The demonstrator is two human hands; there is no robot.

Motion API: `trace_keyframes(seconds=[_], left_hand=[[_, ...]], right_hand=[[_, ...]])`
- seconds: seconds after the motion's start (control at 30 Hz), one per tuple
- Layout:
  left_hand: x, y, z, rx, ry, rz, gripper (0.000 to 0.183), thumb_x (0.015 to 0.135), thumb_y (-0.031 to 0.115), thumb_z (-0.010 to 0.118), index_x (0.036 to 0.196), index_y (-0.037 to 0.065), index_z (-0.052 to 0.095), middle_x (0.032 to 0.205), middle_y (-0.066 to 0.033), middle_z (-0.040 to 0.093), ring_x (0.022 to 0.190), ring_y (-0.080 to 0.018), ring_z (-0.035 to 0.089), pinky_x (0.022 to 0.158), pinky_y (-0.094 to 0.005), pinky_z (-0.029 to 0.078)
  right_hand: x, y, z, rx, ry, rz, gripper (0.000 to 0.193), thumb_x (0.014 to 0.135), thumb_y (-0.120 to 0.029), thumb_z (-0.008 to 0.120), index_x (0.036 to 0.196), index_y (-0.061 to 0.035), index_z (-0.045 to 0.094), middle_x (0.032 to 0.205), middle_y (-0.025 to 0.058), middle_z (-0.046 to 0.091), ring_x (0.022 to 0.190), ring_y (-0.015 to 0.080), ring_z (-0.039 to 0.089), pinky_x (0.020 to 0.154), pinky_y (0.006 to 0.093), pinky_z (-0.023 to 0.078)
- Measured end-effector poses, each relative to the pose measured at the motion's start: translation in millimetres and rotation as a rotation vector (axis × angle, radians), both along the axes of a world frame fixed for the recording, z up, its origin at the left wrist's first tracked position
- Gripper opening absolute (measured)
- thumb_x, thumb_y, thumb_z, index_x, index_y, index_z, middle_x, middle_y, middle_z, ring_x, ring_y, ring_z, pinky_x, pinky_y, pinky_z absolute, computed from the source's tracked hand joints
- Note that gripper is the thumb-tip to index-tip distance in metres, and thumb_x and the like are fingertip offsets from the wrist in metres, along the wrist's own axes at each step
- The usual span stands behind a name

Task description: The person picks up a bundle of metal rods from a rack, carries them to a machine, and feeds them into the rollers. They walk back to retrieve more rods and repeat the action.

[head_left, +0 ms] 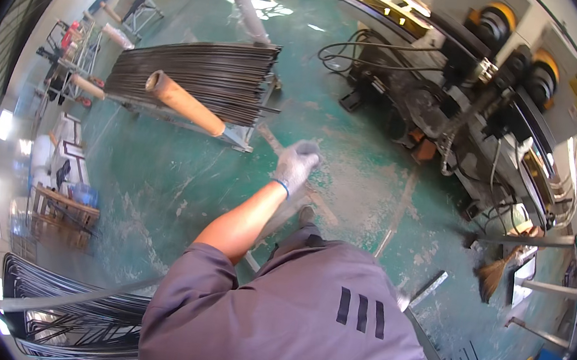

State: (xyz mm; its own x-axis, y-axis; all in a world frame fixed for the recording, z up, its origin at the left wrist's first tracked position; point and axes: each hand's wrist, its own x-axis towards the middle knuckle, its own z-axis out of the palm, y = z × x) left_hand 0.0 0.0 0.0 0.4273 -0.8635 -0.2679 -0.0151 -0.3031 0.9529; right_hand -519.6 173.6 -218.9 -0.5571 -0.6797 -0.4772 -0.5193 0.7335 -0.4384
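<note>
"Green, worn floor (139, 177) lies under your pale-gloved left hand (297, 164), which hangs out ahead of your body."

"How are the fingers?"

"Loosely curled, it seems. Whether they pinch something small, I cannot tell. Your right hand I can't make out at all."

"And what is nearest?"

"The low grey metal rack (238, 139), ahead of you and to the left, piled with long, thin dark rods (198, 70). The brown hollow cardboard tube (190, 106) is at the rack's near right corner, apart from your hand."

"What could go wrong there?"

"At least one rod juts past the rack's right edge. Pass too close and its end could scrape your bare left forearm (249, 215). You could also knock the tube, and I can't see what secures it."

"Anything underfoot?"

"Your dark shoe (306, 215) is near scuffed, pale patches; if those are dusty, you could slip. Stray toward the long dark machine (413, 87) on your right, and its looping black cable (403, 47) might catch you."
</note>
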Motion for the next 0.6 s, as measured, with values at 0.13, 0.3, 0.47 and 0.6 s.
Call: trace_keyframes(seconds=[0.13, 0.3, 0.47, 0.6], left_hand=[[168, -19, 31, -0.284, -0.296, 0.099, 0.018, 0.095, 0.008, 0.071, 0.110, 0.002, 0.077, 0.096, -0.0055, 0.080, 0.091, -0.0145, 0.074, 0.087, -0.0297, 0.058], [361, -27, 100, -0.371, -0.791, 0.369, 0.018, 0.101, 0.004, 0.069, 0.118, 0.003, 0.071, 0.104, -0.0073, 0.077, 0.098, -0.0185, 0.074, 0.093, -0.0323, 0.058], [494, -28, 128, -0.115, -1.231, 0.653, 0.027, 0.093, 0.020, 0.074, 0.115, 0.005, 0.076, 0.107, -0.0194, 0.080, 0.102, -0.0365, 0.078, 0.093, -0.0453, 0.061], [544, -29, 111, 0.180, -1.476, 0.521, 0.023, 0.093, 0.022, 0.069, 0.108, 0.006, 0.076, 0.105, -0.0190, 0.077, 0.104, -0.0432, 0.070, 0.100, -0.0528, 0.054]], right_hand=[[55, -106, 15, -0.306, 0.059, 0.262, 0.040, 0.091, -0.016, 0.082, 0.125, 0.0025, 0.071, 0.112, 0.0209, 0.080, 0.106, 0.0338, 0.077, 0.097, 0.0438, 0.058], [131, -256, 59, -0.347, 0.205, 0.299, 0.043, 0.093, -0.029, 0.080, 0.125, -0.0017, 0.075, 0.115, 0.0220, 0.080, 0.105, 0.0343, 0.078, 0.096, 0.0414, 0.059], [302, -352, 69, -0.376, 0.015, 0.543, 0.039, 0.092, -0.024, 0.080, 0.125, -0.0038, 0.075, 0.110, 0.0176, 0.081, 0.100, 0.0306, 0.078, 0.093, 0.0384, 0.059], [472, -426, 84, -0.194, -0.038, 0.810, 0.052, 0.091, -0.027, 0.080, 0.136, -0.0040, 0.069, 0.120, 0.0216, 0.079, 0.114, 0.0411, 0.075, 0.098, 0.0467, 0.058]])
